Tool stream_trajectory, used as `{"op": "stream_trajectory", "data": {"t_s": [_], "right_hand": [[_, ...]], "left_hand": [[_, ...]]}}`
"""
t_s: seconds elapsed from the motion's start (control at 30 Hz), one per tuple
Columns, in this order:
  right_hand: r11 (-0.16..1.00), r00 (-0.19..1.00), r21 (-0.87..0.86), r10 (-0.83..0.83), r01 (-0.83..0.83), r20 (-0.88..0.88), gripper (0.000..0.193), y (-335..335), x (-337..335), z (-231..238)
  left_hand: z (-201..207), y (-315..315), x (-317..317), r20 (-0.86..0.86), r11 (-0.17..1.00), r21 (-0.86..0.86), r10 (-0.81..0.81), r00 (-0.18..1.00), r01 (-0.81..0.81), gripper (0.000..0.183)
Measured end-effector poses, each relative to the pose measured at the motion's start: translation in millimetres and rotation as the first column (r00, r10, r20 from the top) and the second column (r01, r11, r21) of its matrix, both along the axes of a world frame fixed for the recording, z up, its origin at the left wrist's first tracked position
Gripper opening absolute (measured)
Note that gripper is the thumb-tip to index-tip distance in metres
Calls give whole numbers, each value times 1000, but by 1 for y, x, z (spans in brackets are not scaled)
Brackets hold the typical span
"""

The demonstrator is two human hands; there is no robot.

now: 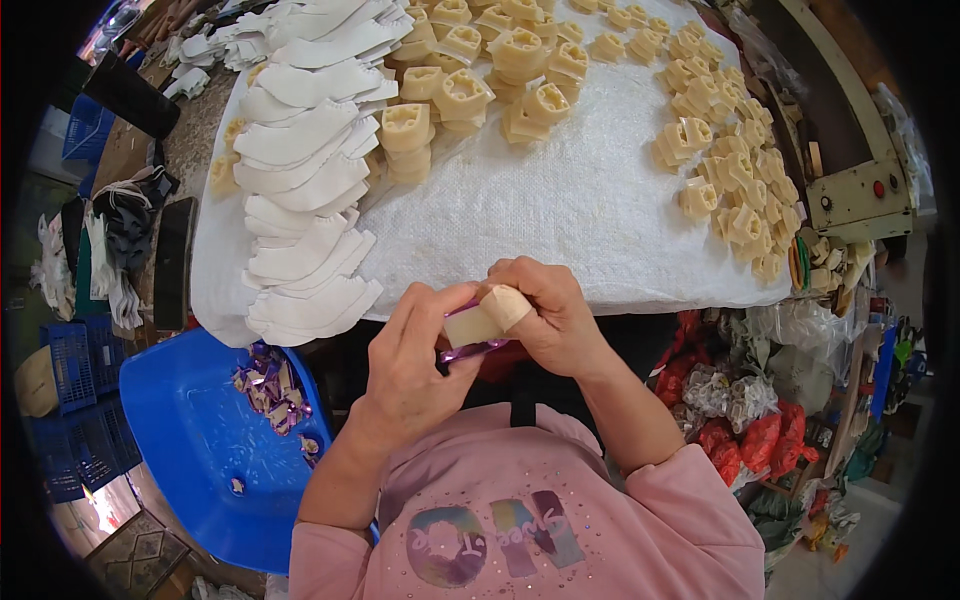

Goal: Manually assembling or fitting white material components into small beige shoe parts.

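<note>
Close to my body, just off the table's front edge, both hands work together on a small pale piece with shiny purple edges (473, 328). My left hand (408, 345) is closed round its left side, fingers on top and thumb below. From the right, my right hand (560, 320) grips it, the thumb pressed against its face. A beige rounded cover (506, 307) sits at that thumb's tip. Fingers hide part of the piece, so its full shape does not show. Beyond my hands, overlapping curved white cutouts (310, 255) lie in a long row on the table.
Cream moulded hollow pieces (405, 130) stand stacked at the far middle; more (740, 170) spread along the right. A white woven sheet (520, 220) covers the table. At lower left, a blue basin (190, 440) holds shiny purple pieces (272, 390). Plastic bags (760, 435) crowd the right.
</note>
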State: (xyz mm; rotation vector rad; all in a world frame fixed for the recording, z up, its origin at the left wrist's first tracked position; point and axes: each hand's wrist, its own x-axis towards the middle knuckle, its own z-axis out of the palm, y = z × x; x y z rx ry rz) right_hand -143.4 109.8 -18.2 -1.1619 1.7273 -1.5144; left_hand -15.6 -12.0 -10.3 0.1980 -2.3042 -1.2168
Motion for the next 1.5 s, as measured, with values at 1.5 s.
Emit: {"op": "stream_trajectory", "data": {"t_s": [1.5], "right_hand": [[994,471,-95,-110,56,-875,32,-104,18,-2]], "left_hand": [[-99,-67,169,91,434,-282,900,426,-856,47]]}}
